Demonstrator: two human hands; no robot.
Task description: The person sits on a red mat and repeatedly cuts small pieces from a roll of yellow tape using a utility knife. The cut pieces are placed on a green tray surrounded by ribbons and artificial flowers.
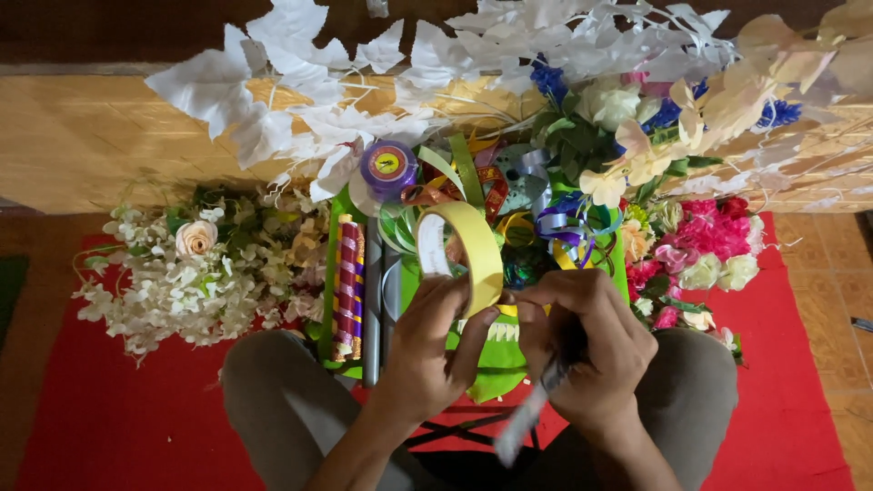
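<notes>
My left hand [427, 345] holds a yellow roll of tape [473, 245] upright by its lower rim, above my lap. My right hand [587, 341] pinches at the roll's lower right edge with its fingertips and also grips a thin blurred tool with a dark and silver shaft [532, 414] that points down toward my knees. Both hands touch at the roll. Just beyond them lies a green tray [496, 359] crammed with ribbon rolls.
White artificial flowers [182, 273] lie at left, pink and cream ones [709, 241] at right, white paper leaves [364, 118] at the back. A purple spool [388, 166] and a striped ribbon roll [348, 286] sit in the tray. A red cloth [118, 418] covers the floor.
</notes>
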